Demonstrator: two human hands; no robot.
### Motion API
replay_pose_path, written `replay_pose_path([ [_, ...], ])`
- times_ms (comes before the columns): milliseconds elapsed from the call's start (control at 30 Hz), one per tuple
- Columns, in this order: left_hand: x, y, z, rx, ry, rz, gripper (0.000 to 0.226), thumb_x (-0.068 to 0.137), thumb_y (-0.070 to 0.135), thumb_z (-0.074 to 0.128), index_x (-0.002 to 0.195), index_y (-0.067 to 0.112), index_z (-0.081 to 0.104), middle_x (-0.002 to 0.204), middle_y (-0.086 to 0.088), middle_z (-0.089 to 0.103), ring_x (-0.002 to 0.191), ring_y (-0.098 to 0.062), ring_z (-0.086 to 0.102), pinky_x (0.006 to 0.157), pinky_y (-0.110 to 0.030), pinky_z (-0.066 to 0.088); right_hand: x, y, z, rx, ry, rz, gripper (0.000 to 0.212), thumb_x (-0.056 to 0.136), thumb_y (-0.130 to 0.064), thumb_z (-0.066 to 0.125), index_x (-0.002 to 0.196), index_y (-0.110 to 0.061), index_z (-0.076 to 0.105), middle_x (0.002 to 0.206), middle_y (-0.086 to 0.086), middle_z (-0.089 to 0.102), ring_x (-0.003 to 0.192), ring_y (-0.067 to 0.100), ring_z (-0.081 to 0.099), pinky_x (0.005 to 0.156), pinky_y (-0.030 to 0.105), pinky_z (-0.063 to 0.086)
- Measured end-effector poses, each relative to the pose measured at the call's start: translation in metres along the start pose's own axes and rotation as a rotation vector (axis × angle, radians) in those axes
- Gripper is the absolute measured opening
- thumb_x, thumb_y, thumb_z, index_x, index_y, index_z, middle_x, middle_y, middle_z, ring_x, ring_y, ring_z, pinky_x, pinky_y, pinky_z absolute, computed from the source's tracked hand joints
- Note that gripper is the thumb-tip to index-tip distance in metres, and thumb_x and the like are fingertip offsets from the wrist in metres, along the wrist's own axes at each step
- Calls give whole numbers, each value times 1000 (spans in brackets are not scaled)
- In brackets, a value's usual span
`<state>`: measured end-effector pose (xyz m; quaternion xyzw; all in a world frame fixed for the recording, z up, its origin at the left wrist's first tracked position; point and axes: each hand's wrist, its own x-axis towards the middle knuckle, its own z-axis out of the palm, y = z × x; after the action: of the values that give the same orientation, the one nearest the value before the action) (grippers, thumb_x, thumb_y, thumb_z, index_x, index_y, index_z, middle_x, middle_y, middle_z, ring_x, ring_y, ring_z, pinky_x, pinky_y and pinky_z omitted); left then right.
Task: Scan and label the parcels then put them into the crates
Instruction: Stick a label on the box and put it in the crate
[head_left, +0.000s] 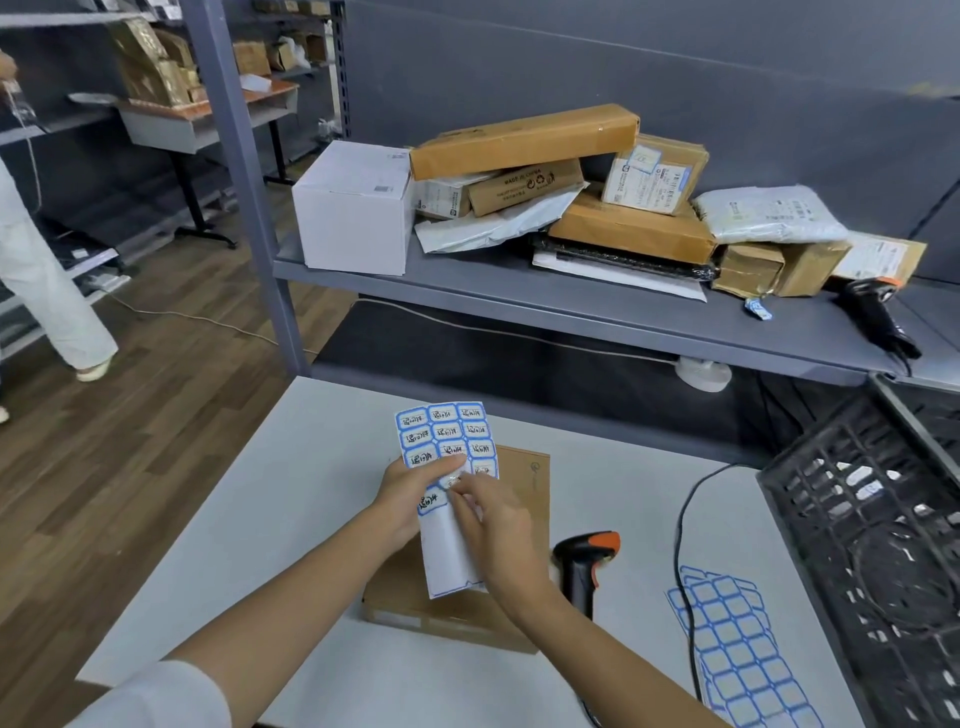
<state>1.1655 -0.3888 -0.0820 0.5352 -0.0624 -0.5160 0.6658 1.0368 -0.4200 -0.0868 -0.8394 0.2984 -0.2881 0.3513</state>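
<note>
A flat brown cardboard parcel (524, 483) lies on the white table (291, 519) in front of me. Above it my left hand (410, 493) holds a sheet of blue-bordered labels (447, 436) with handwriting on them. My right hand (498, 525) pinches one label near the sheet's middle, its fingertips on the sticker edge. An orange and black barcode scanner (587, 561) rests on the table just right of the parcel. A black plastic crate (878, 540) stands at the right, with some items visible inside.
Blank blue label sheets (737, 649) lie at the table's right front, crossed by the scanner cable (680, 525). The grey shelf (519, 296) behind holds several piled parcels, a white box (353, 208) and a second scanner (872, 317). A person in white (41, 280) stands at far left.
</note>
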Motion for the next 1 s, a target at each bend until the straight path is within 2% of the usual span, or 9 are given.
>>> replay_pose_path([
  [100, 2, 0, -3, -34, 7, -36, 36, 78, 3, 71, 114, 3, 64, 107, -16, 71, 97, -34, 68, 86, -45, 54, -2, 0, 7, 48, -19, -43, 11, 95, -18, 53, 99, -16, 63, 103, -10, 63, 98, 12, 55, 87, 26, 46],
  [200, 2, 2, -6, -58, 20, -41, 28, 83, 5, 67, 111, 5, 64, 108, -16, 70, 96, -34, 68, 87, -46, 54, -1, 4, 6, 56, 51, 70, 11, 93, -21, 60, 97, -14, 67, 118, -10, 62, 111, 2, 52, 96, 21, 42],
  [267, 1, 6, -10, -70, 55, -26, 20, 85, 4, 63, 105, 6, 64, 104, -17, 70, 89, -32, 68, 82, -43, 54, 0, 6, 1, 126, 97, 151, 7, 91, -22, 63, 93, -18, 67, 116, -18, 60, 107, -3, 53, 91, 15, 42],
  [333, 2, 9, -17, -61, 93, -18, 16, 86, 3, 62, 101, 6, 64, 101, -16, 69, 85, -31, 67, 79, -41, 53, 3, 11, -8, 182, 143, 228, 3, 91, -23, 62, 92, -24, 65, 105, -24, 60, 95, 0, 58, 80, 15, 44],
  [433, 1, 12, -33, -38, 141, -21, 11, 87, 5, 62, 97, 9, 64, 90, -12, 72, 77, -28, 68, 70, -37, 55, 8, 27, -20, 183, 175, 343, 5, 93, -25, 61, 90, -27, 64, 90, -17, 63, 85, 0, 59, 72, 14, 42],
  [533, -1, 16, -47, -26, 141, -26, 15, 89, 4, 59, 102, 7, 63, 91, -12, 72, 70, -24, 71, 60, -32, 56, 6, 51, -24, 61, 98, 383, 7, 94, -27, 57, 90, -24, 62, 88, -16, 62, 85, 1, 57, 71, 14, 40],
  [667, -3, 19, -61, -49, 150, -20, 28, 91, 0, 55, 118, 3, 57, 111, -18, 65, 87, -29, 65, 70, -38, 52, 3, 79, -17, -166, -62, 310, 9, 97, -22, 51, 95, -19, 60, 95, -8, 60, 89, 9, 55, 79, 24, 47],
  [800, -8, 21, -67, -34, 148, -15, 30, 92, 1, 53, 121, 4, 56, 115, -18, 63, 88, -28, 64, 71, -38, 52, 7, 94, -9, -387, -148, 254, 12, 98, -23, 45, 95, -17, 56, 100, -2, 57, 88, 15, 54, 77, 35, 50],
  [1000, -11, 21, -78, -49, 158, -39, 31, 92, 3, 54, 123, 4, 56, 116, -19, 64, 89, -29, 65, 70, -37, 52, 4, 100, 10, -538, -230, 188, 21, 100, -29, 39, 100, -15, 54, 104, 2, 56, 87, 19, 53, 70, 29, 46],
])
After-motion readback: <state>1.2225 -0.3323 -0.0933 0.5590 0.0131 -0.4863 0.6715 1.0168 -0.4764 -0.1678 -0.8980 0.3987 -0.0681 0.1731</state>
